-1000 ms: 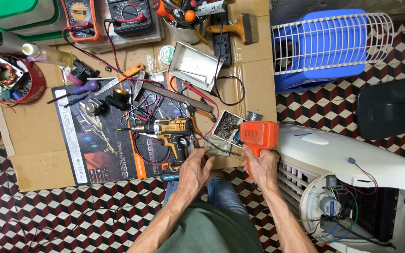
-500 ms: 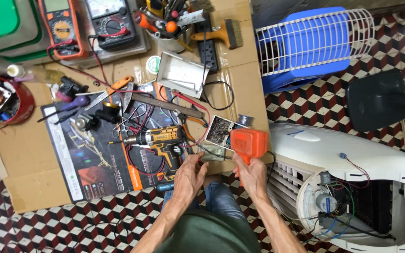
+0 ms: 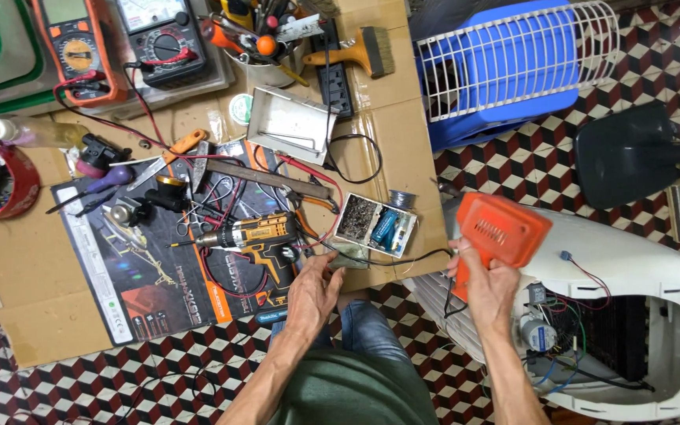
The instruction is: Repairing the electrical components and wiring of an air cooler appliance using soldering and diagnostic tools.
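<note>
My right hand (image 3: 488, 285) grips the handle of an orange pistol-shaped soldering gun (image 3: 497, 230), held up beside the edge of the cardboard sheet (image 3: 37, 260); its black cord runs left toward my other hand. My left hand (image 3: 313, 291) rests on the cardboard with fingers spread, touching a black wire near a small green circuit board (image 3: 347, 253). Just beyond lie an open white box with a blue part inside (image 3: 375, 224) and a yellow-black cordless drill (image 3: 252, 234).
Two multimeters (image 3: 116, 43), a tool cup, a paintbrush (image 3: 356, 51), a power strip, a metal tray (image 3: 291, 123), screwdrivers and pliers crowd the cardboard. An opened white appliance with exposed wiring (image 3: 615, 330) lies at right, a blue crate with a white grille (image 3: 513, 67) behind it.
My right hand has carried the orange soldering gun to the right, off the cardboard toward the white appliance. My left hand stays by the circuit board.
</note>
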